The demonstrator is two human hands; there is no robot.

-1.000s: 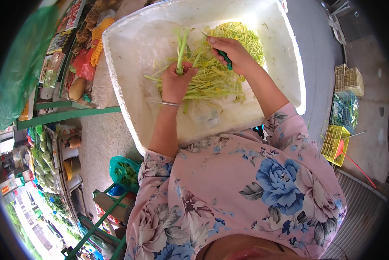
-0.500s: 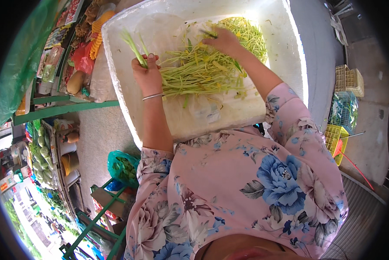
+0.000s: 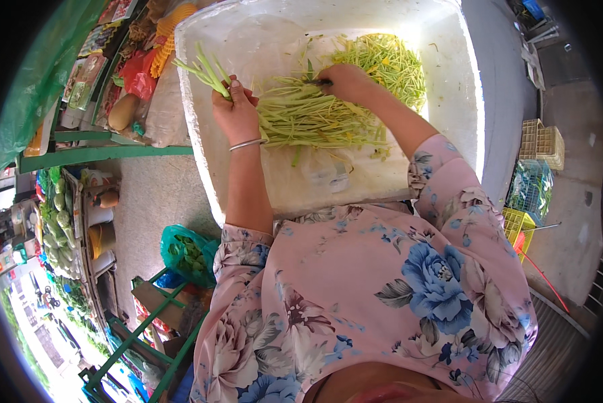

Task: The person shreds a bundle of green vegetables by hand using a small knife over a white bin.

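Observation:
Over the left side of a white foam box (image 3: pixel 289 195), my left hand (image 3: pixel 237 114) is closed around a small bunch of pale green vegetable stems (image 3: pixel 212 72). The ends of that bunch stick up past my thumb. My right hand (image 3: pixel 347 83) grips a small dark tool (image 3: pixel 320 82), partly hidden by the fingers, so its exact kind is unclear. Its tip points left, just above a pile of long green stems (image 3: pixel 315 121) lying in the box. Behind and right of that hand, shorter yellow-green cuttings (image 3: pixel 389 60) are heaped in the far right corner.
Left of the box, a tan squash (image 3: pixel 122 112) and a red plastic bag (image 3: pixel 140 75) sit on a stall with a green metal frame (image 3: pixel 106 153). A teal bag of leaves (image 3: pixel 188 255) is lower left. Crates, including a yellow one (image 3: pixel 520 218), stand on the right.
My right hand has moved down and slightly left, bringing the dark tool lower over the stem pile. My left hand still holds its bunch, now tilted further left. The whole view has shifted a little.

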